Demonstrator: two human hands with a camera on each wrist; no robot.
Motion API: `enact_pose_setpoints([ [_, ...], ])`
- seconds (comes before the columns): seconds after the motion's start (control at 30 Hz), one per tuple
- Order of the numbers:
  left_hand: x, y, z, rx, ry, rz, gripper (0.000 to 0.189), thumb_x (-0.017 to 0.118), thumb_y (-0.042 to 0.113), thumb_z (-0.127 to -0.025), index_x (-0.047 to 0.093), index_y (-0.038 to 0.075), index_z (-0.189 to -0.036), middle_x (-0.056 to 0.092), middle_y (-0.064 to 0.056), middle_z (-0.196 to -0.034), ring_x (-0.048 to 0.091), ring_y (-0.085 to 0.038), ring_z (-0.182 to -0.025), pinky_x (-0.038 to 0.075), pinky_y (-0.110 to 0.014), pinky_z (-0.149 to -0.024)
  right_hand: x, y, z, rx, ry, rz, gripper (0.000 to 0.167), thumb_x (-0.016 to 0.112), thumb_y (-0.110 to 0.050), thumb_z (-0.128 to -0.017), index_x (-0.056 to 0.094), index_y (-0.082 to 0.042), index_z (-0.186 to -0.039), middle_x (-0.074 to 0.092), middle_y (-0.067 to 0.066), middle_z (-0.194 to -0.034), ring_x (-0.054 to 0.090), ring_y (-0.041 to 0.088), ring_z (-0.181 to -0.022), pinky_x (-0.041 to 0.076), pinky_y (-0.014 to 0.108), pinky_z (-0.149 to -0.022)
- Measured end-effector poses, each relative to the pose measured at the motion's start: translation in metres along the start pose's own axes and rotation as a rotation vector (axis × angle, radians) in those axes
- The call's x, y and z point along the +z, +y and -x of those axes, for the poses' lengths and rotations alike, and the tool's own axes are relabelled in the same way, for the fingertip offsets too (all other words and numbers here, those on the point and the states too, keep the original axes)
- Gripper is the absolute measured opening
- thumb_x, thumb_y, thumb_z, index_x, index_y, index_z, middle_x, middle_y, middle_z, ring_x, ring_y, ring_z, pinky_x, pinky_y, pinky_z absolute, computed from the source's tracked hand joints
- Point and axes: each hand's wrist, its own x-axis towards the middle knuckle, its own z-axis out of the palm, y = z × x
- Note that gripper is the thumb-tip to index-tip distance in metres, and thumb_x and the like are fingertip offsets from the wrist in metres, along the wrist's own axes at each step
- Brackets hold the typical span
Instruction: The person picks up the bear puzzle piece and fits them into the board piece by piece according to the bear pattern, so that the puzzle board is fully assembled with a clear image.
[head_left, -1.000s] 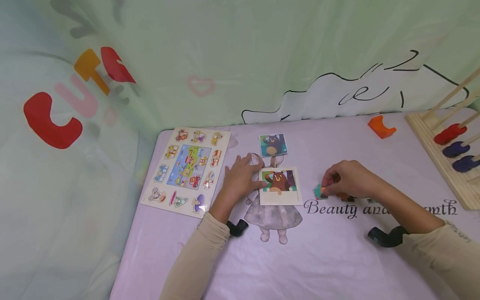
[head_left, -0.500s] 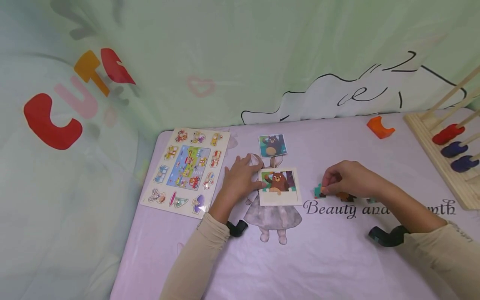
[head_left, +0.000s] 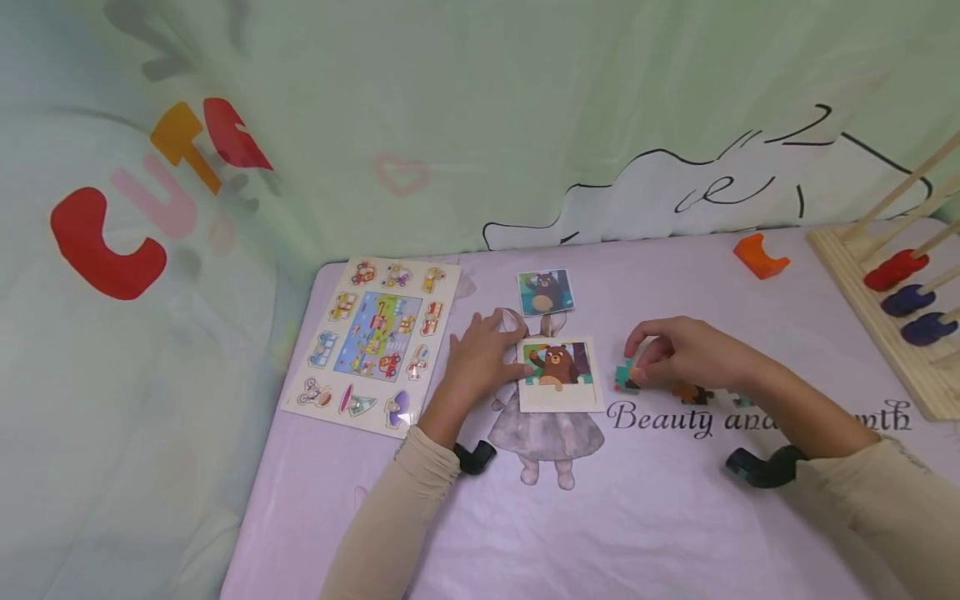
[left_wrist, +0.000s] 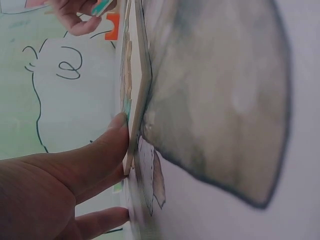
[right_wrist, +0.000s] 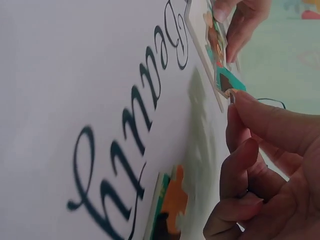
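My right hand (head_left: 693, 354) pinches a teal jigsaw piece (head_left: 625, 379) between thumb and fingertips, tilted just above the table. In the right wrist view this piece (right_wrist: 229, 81) appears near the edge of the puzzle tray (right_wrist: 197, 32). My left hand (head_left: 483, 354) rests beside the pale tray (head_left: 562, 400), its thumb (left_wrist: 117, 132) on the tray's left border and its other fingers extended. A bear picture fills the tray's upper part; its lower part is bare. Loose jigsaw pieces (head_left: 692, 392) lie partly hidden beneath my right hand.
Behind the tray lies a bear picture card (head_left: 546, 292). A vehicle peg puzzle (head_left: 375, 342) is at left. An orange curved block (head_left: 761, 255) and a wooden bead frame (head_left: 885, 325) stand at right. A green curtain (head_left: 450, 125) hangs behind the table.
My right hand has lifted the teal piece slightly and shifted it left toward the tray. The left hand has stayed where it was.
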Motion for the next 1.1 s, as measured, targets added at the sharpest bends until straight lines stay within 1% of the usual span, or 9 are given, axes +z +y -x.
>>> enact_pose_setpoints([
  [0.1, -0.001, 0.000, 0.000, -0.003, -0.004, 0.004, 0.070, 0.077, 0.046, -0.088, 0.050, 0.033, -0.151, 0.026, -0.006, -0.170, 0.017, -0.036, -0.158, 0.021, -0.071, -0.118, 0.002, -0.003, -0.002, -0.002, 0.009, -0.017, 0.032, 0.078, -0.031, -0.090, 0.068, -0.017, -0.117, 0.075, 0.001, -0.094, 0.065, 0.020, -0.081, 0.056, 0.034, -0.069],
  [0.23, -0.001, 0.000, 0.000, -0.004, -0.008, 0.000, 0.070, 0.077, 0.046, -0.088, 0.049, 0.033, -0.151, 0.026, -0.006, -0.170, 0.017, -0.036, -0.158, 0.021, -0.071, -0.118, 0.005, -0.008, -0.006, -0.017, 0.028, -0.015, 0.030, 0.078, -0.031, -0.090, 0.072, -0.018, -0.116, 0.074, 0.001, -0.092, 0.065, 0.020, -0.080, 0.055, 0.033, -0.070],
  [0.4, -0.002, 0.000, 0.000, -0.003, -0.010, -0.005, 0.070, 0.077, 0.046, -0.088, 0.049, 0.033, -0.151, 0.025, -0.006, -0.170, 0.017, -0.037, -0.158, 0.021, -0.072, -0.117, 0.009, -0.015, -0.012, -0.070, 0.050, 0.014, 0.027, 0.078, -0.029, -0.090, 0.074, -0.018, -0.115, 0.074, -0.002, -0.090, 0.064, 0.019, -0.086, 0.050, 0.034, -0.077],
  [0.5, -0.002, 0.000, 0.000, -0.002, -0.009, -0.004, 0.070, 0.077, 0.046, -0.088, 0.050, 0.033, -0.151, 0.025, -0.006, -0.170, 0.017, -0.037, -0.158, 0.022, -0.072, -0.117, 0.012, -0.021, -0.016, -0.082, 0.059, 0.016, 0.026, 0.078, -0.027, -0.090, 0.074, -0.019, -0.114, 0.074, -0.002, -0.089, 0.063, 0.020, -0.088, 0.048, 0.034, -0.078],
  [0.6, -0.002, 0.000, -0.001, -0.001, -0.006, -0.006, 0.070, 0.077, 0.047, -0.088, 0.050, 0.033, -0.151, 0.025, -0.006, -0.170, 0.018, -0.037, -0.158, 0.022, -0.072, -0.117, 0.015, -0.027, -0.019, -0.084, 0.054, 0.002, 0.026, 0.078, -0.027, -0.090, 0.075, -0.018, -0.115, 0.074, -0.002, -0.089, 0.063, 0.020, -0.088, 0.047, 0.034, -0.078],
  [0.8, -0.001, 0.000, 0.000, -0.002, -0.004, -0.007, 0.069, 0.077, 0.047, -0.088, 0.050, 0.034, -0.151, 0.027, -0.006, -0.170, 0.018, -0.036, -0.158, 0.022, -0.071, -0.117, 0.020, -0.034, -0.028, -0.114, 0.024, -0.032, 0.024, 0.077, -0.019, -0.090, 0.075, -0.013, -0.113, 0.075, -0.002, -0.086, 0.062, 0.019, -0.087, 0.047, 0.034, -0.079],
  [0.93, -0.002, 0.000, 0.000, -0.003, -0.006, -0.007, 0.069, 0.077, 0.047, -0.088, 0.050, 0.035, -0.151, 0.027, -0.006, -0.169, 0.018, -0.036, -0.158, 0.022, -0.071, -0.118, 0.024, -0.039, -0.031, -0.103, 0.009, -0.053, 0.024, 0.078, -0.019, -0.090, 0.073, -0.012, -0.112, 0.076, -0.002, -0.086, 0.063, 0.019, -0.088, 0.047, 0.035, -0.081],
  [1.1, -0.002, -0.001, 0.000, 0.000, -0.008, -0.009, 0.069, 0.076, 0.048, -0.089, 0.050, 0.035, -0.151, 0.026, -0.006, -0.170, 0.018, -0.036, -0.158, 0.022, -0.071, -0.118, 0.030, -0.046, -0.035, -0.089, -0.002, -0.080, 0.021, 0.079, -0.020, -0.089, 0.070, -0.011, -0.105, 0.078, -0.002, -0.086, 0.065, 0.017, -0.088, 0.046, 0.034, -0.085],
])
